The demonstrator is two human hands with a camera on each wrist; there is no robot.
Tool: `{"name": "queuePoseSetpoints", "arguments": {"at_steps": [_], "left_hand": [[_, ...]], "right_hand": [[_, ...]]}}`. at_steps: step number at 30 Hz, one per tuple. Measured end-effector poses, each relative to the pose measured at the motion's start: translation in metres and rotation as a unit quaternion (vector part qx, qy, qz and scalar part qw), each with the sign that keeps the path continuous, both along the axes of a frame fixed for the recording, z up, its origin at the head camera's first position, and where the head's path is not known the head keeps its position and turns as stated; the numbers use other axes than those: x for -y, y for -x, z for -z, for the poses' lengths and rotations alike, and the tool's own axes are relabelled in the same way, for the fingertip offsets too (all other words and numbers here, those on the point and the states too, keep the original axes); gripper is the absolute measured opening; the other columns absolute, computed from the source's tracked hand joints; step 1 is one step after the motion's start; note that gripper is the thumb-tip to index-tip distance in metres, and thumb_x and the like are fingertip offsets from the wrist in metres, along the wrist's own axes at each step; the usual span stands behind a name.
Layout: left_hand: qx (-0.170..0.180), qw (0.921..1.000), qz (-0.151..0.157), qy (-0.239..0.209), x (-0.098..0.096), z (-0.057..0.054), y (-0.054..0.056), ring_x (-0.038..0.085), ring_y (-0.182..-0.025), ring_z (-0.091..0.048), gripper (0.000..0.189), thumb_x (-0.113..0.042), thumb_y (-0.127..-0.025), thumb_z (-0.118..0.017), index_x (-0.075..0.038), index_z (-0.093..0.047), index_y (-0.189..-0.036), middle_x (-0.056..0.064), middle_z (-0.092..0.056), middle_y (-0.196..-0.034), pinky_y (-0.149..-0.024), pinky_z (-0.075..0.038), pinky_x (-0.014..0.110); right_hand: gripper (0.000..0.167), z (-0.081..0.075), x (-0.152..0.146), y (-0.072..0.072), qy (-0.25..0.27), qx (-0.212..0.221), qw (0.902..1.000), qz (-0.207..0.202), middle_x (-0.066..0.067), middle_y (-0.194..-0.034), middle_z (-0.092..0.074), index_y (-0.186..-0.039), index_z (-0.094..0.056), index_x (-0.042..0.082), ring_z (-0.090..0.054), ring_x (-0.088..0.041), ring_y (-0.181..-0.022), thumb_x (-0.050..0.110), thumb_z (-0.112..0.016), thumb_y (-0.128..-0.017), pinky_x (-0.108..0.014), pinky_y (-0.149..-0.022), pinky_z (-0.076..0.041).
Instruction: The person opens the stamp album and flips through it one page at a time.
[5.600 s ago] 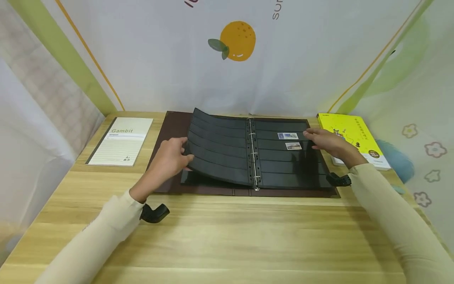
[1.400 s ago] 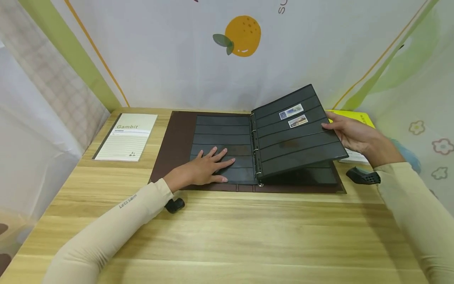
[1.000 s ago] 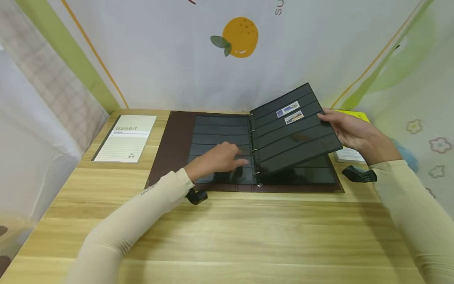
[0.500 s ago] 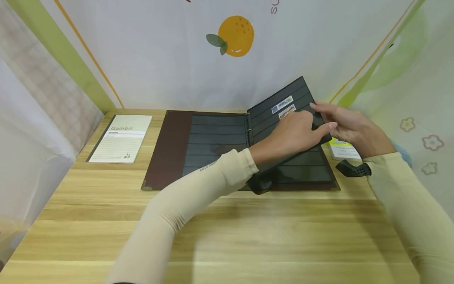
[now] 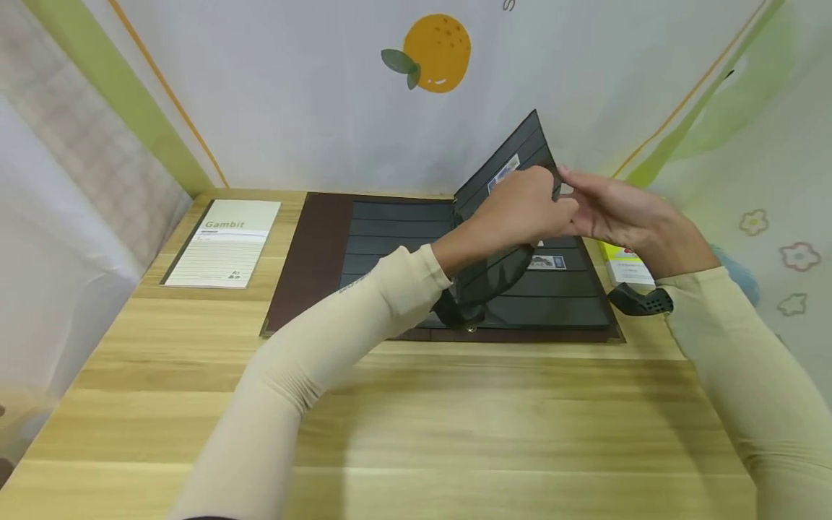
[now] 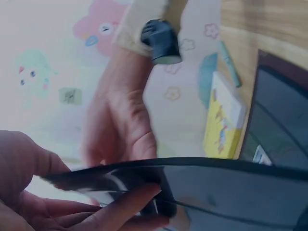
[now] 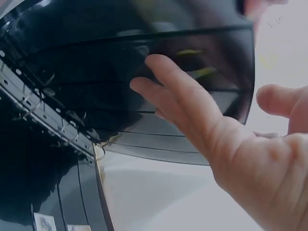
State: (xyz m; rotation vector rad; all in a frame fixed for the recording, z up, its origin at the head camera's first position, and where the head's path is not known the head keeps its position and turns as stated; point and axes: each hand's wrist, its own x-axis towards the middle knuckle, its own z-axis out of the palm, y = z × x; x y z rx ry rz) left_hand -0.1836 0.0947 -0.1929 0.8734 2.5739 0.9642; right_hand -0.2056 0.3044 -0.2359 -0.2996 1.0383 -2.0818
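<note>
A brown ring-binder stamp album [image 5: 295,267] lies open on the wooden table. One black stock page [image 5: 531,137] stands raised and bowed above its right half, a stamp [image 5: 504,173] showing in its strips. My left hand [image 5: 523,206] reaches across and pinches the page's free edge between thumb and fingers. Behind that page, my right hand [image 5: 624,209] has its fingers straight against the back, as the right wrist view shows; its thumb is just off the edge. Beneath, another black page carries a stamp [image 5: 547,263]. My left forearm hides part of the album.
A "Gambit" notebook [image 5: 221,243] lies to the left of the album. On the right, a yellow book [image 5: 627,263] is partly covered by my right hand, with a fluffy blue thing [image 5: 737,274] beyond. A printed curtain [image 5: 312,108] hangs along the table's back edge.
The left hand has left the left page, crossed right and taken the raised page's edge. That page has swung further up and leftward, uncovering stamps below; the right hand's fingers have straightened.
</note>
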Motion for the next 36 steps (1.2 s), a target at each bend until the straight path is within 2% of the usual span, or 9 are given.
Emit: {"name": "queuePoseSetpoints", "arguments": {"at_steps": [6,11,14,17,19,24,29,33,36], "left_hand": [[-0.014,0.9993,-0.034,-0.012,0.027,-0.005,0.005,0.012,-0.047,-0.052,0.024,-0.018,-0.103,-0.051,-0.009,-0.061,-0.082,-0.002,-0.041,-0.056,-0.046,-0.038,0.020],[0.010,0.9969,-0.061,-0.047,0.059,-0.002,0.008,0.013,-0.057,-0.055,0.031,-0.011,-0.102,-0.050,-0.007,-0.065,-0.128,0.008,-0.068,-0.086,-0.053,-0.041,0.022],[0.016,0.9949,-0.077,-0.062,0.082,0.000,0.007,0.009,-0.056,-0.045,0.044,-0.007,-0.101,-0.049,-0.009,-0.056,-0.144,0.009,-0.072,-0.102,-0.052,-0.033,0.023],[0.022,0.9919,-0.103,-0.071,0.106,0.002,0.008,0.011,-0.051,-0.033,0.053,-0.003,-0.097,-0.050,-0.009,-0.049,-0.150,0.006,-0.060,-0.077,-0.050,-0.027,0.024],[0.017,0.9902,-0.125,-0.061,0.121,0.005,0.008,0.012,-0.054,-0.041,0.055,-0.004,-0.095,-0.051,-0.009,-0.050,-0.150,0.004,-0.065,-0.082,-0.051,-0.028,0.025],[0.024,0.9822,-0.185,-0.017,0.160,0.019,0.008,0.018,-0.090,-0.067,0.054,-0.012,-0.095,-0.059,-0.011,-0.052,-0.149,0.013,-0.067,-0.134,-0.063,-0.040,0.029],[0.051,0.9750,-0.216,0.011,0.194,0.043,0.007,0.026,-0.088,-0.069,0.054,-0.015,-0.096,-0.062,-0.007,-0.051,-0.148,0.022,-0.070,-0.125,-0.073,-0.049,0.034],[0.089,0.9703,-0.223,0.032,0.215,0.061,0.008,0.034,-0.127,-0.061,0.056,-0.018,-0.098,-0.063,-0.004,-0.047,-0.151,0.024,-0.063,-0.137,-0.096,-0.053,0.046],[0.116,0.9665,-0.226,0.038,0.222,0.077,0.009,0.037,-0.128,-0.059,0.058,-0.020,-0.099,-0.064,-0.003,-0.045,-0.152,0.025,-0.061,-0.138,-0.103,-0.051,0.051]], "right_hand": [[0.052,0.005,0.005,0.003,0.011,0.012,0.9996,-0.022,-0.021,-0.145,-0.056,-0.163,-0.016,0.023,-0.056,-0.041,-0.133,0.028,-0.024,-0.112,-0.048,-0.112,-0.045],[0.065,0.011,0.000,0.001,-0.125,-0.045,0.9909,0.021,-0.009,-0.148,-0.054,-0.164,0.007,0.022,-0.060,-0.030,-0.132,0.034,-0.029,-0.111,-0.038,-0.109,-0.049],[0.070,0.015,-0.006,-0.001,-0.266,-0.093,0.9574,0.064,-0.014,-0.158,-0.041,-0.165,-0.001,0.018,-0.064,-0.019,-0.127,0.041,-0.035,-0.109,-0.032,-0.105,-0.052],[0.074,0.021,-0.015,0.001,-0.394,-0.136,0.9048,0.085,-0.020,-0.165,-0.027,-0.165,-0.006,0.016,-0.061,-0.013,-0.129,0.050,-0.036,-0.106,-0.025,-0.102,-0.052],[0.077,0.027,-0.023,0.004,-0.454,-0.154,0.8734,0.086,-0.023,-0.167,-0.021,-0.165,-0.005,0.014,-0.054,-0.018,-0.137,0.053,-0.035,-0.106,-0.023,-0.103,-0.051],[0.081,0.047,-0.046,0.010,-0.528,-0.154,0.8291,0.101,-0.024,-0.167,-0.018,-0.164,-0.002,0.008,-0.031,-0.037,-0.151,0.054,-0.035,-0.106,-0.034,-0.114,-0.043],[0.079,0.064,-0.059,0.012,-0.542,-0.124,0.8218,0.127,-0.027,-0.167,-0.015,-0.163,0.002,0.005,-0.029,-0.043,-0.151,0.052,-0.030,-0.108,-0.050,-0.121,-0.031],[0.076,0.069,-0.062,0.014,-0.539,-0.105,0.8241,0.139,-0.028,-0.167,-0.013,-0.163,0.002,0.005,-0.025,-0.045,-0.151,0.051,-0.027,-0.109,-0.055,-0.123,-0.025],[0.078,0.074,-0.064,0.013,-0.542,-0.098,0.8219,0.147,-0.030,-0.166,-0.010,-0.163,0.005,0.006,-0.022,-0.048,-0.152,0.051,-0.028,-0.108,-0.057,-0.123,-0.023]]}}
